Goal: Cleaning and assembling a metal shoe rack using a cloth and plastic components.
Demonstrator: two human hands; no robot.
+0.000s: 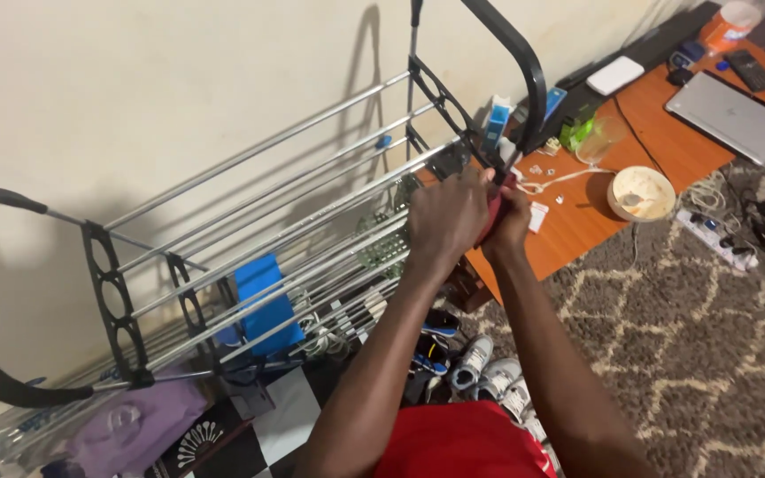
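Observation:
A metal shoe rack [250,239] with chrome bars and black plastic end frames stands against the wall. Both of my hands meet at its right end frame [453,133]. My left hand [449,217] is closed over the end of a bar there. My right hand [511,217] is wrapped around a small red-handled tool [499,199], mostly hidden by my fingers. The tool's tip is hidden behind my hands.
A low orange table [657,142] at the right holds a laptop [730,115], a white bowl [640,193], a white cable and small parts. A power strip [717,239] lies on the patterned carpet. Shoes [480,367] and a blue item [263,301] sit under the rack.

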